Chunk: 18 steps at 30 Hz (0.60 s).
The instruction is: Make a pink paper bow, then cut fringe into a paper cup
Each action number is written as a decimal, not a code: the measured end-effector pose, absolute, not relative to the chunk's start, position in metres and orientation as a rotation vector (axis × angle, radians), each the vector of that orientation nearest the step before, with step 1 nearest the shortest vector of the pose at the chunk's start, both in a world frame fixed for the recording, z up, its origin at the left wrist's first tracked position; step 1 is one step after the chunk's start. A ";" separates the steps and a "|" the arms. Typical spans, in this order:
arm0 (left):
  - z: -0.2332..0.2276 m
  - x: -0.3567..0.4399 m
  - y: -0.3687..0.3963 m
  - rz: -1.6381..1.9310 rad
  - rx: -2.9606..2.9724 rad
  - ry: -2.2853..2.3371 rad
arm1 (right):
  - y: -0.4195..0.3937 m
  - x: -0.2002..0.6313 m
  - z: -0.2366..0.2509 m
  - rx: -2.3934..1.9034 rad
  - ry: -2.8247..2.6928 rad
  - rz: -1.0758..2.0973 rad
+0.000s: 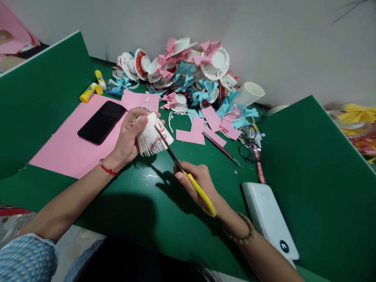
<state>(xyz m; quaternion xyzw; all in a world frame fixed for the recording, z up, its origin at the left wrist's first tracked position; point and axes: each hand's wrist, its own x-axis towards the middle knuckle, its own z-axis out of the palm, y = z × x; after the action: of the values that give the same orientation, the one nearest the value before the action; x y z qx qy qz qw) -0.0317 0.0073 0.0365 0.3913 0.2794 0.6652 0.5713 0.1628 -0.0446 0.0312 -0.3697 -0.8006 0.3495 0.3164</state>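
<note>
A white paper cup (154, 135) with a pink blossom print is held in my left hand (129, 135), its edge cut into a fringe of narrow strips. The fingers wrap its upper left side. My right hand (196, 180) grips yellow-handled scissors (201, 194). Their dark blades point up and left and reach the printed side of the cup; whether they are closed on the paper I cannot tell. Just left of my left hand lies a black phone (101, 122) on a pink paper sheet (67, 145).
Fringed cups with pink and blue bows (188, 74) are heaped against the wall, beside stacked paper cups (249, 93). Pink paper pieces (190, 135), a pen-like cutter (220, 148), glasses (248, 147), glue sticks (88, 93) and a white power bank (268, 219) lie around. Green partitions (317, 176) flank both sides.
</note>
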 end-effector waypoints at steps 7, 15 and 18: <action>0.036 -0.032 0.007 1.558 0.919 0.613 | -0.045 0.162 0.033 -0.983 -2.108 0.915; 0.036 -0.032 0.007 1.552 0.932 0.630 | -0.045 0.162 0.032 -1.012 -2.104 0.913; 0.037 -0.032 0.007 1.558 0.943 0.652 | -0.046 0.162 0.032 -1.019 -2.099 0.917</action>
<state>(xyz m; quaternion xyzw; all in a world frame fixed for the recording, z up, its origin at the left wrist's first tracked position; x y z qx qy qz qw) -0.0324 0.0075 0.0366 0.4015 0.2777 0.6630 0.5676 0.1617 -0.0464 0.0324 -0.3862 -0.7956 0.3474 0.3119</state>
